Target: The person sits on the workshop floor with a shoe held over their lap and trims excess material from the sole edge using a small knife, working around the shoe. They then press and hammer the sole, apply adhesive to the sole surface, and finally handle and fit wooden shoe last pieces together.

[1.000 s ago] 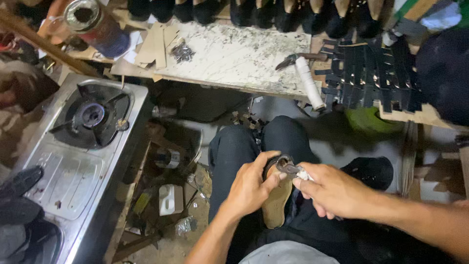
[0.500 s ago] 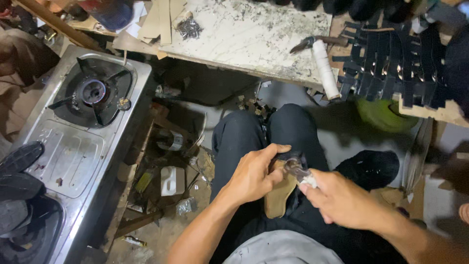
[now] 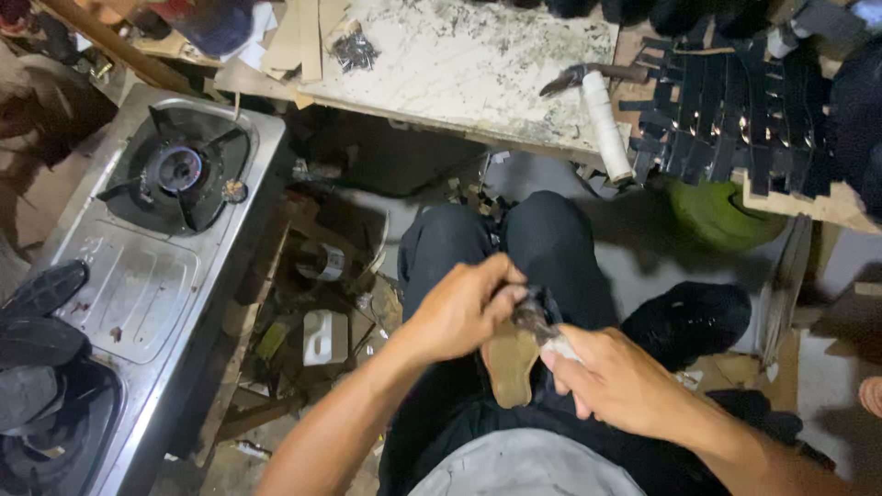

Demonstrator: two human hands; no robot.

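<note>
Both hands meet over the person's lap, above knees clad in dark trousers. The left hand [image 3: 466, 310] is curled around the upper end of a tan shoe sole [image 3: 511, 363], which lies lengthwise between the thighs. The right hand [image 3: 617, 381] is closed around a small tool with a pale handle [image 3: 549, 332], its dark tip touching the top of the sole just beside the left fingers; what kind of tool it is cannot be made out.

To the person's left sits a steel gas stove [image 3: 138, 285], with black shoes [image 3: 41, 317] resting on its near end. A marble-topped bench [image 3: 469, 69] lies ahead, bearing a small pile of dark nails [image 3: 354, 50] and a hammer with a white-wrapped handle [image 3: 606, 119]. Black leather straps [image 3: 735, 119] are laid out beside it. The floor under the bench is cluttered and shadowed, its contents hard to distinguish. A green object [image 3: 721, 216] sits half hidden below the straps.
</note>
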